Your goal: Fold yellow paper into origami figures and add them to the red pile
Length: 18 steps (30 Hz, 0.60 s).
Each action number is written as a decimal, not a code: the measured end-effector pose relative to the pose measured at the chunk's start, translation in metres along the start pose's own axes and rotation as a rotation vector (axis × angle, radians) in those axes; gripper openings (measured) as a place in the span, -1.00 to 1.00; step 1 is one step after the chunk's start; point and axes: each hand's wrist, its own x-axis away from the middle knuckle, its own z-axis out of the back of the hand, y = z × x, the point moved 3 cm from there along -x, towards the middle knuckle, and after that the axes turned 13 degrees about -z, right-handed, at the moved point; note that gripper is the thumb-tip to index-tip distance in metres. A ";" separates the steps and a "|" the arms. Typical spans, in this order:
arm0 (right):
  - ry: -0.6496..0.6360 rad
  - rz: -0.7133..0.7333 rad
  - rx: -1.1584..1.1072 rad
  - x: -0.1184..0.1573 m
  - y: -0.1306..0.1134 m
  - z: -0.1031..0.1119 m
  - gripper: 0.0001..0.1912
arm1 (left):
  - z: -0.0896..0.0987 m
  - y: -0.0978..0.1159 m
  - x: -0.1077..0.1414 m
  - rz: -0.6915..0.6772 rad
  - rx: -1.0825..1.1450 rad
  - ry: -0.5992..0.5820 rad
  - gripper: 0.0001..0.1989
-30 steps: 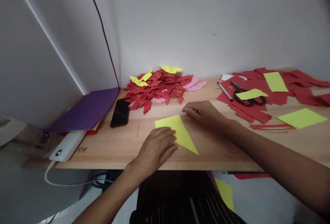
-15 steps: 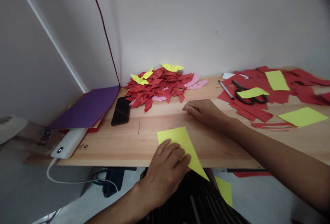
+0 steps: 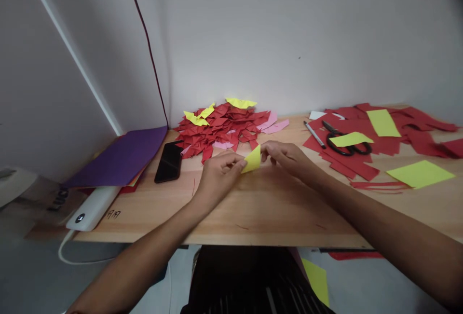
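Note:
A small piece of yellow paper point(image 3: 252, 160) is held up just above the table, tilted, between my two hands. My left hand point(image 3: 221, 171) pinches its left side between thumb and fingers. At the paper's right edge is my right hand point(image 3: 280, 154), its fingers curled and closed against that edge; the exact grip of its fingertips is partly hidden. Behind the hands lies a heap of folded red paper pieces point(image 3: 217, 128), topped by a yellow folded piece point(image 3: 240, 103) with small dark dots.
Right: black-handled scissors point(image 3: 347, 146), a pen point(image 3: 314, 134), red paper strips point(image 3: 390, 145) and a yellow sheet point(image 3: 420, 174). Left: a phone point(image 3: 168, 161), purple paper point(image 3: 119, 157) and a white power bank point(image 3: 92, 210) with a cable. The table edge point(image 3: 231, 243) runs close to my body.
My left hand has lifted the yellow paper from the table's front edge and carried it forward to my right hand. The paper now shows smaller and tilted. My right hand stays in nearly the same place.

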 end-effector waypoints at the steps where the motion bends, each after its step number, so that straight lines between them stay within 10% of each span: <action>1: -0.005 0.023 -0.021 0.000 -0.003 0.001 -0.55 | 0.000 -0.004 -0.006 0.058 0.076 0.013 -0.78; 11: 0.140 -0.020 -0.069 0.001 -0.011 0.007 -0.79 | -0.022 -0.022 -0.017 0.030 0.108 -0.067 -0.79; 18: 0.250 -0.021 -0.096 0.010 -0.012 0.013 -0.83 | 0.000 -0.038 -0.010 -0.145 -0.047 0.133 -0.84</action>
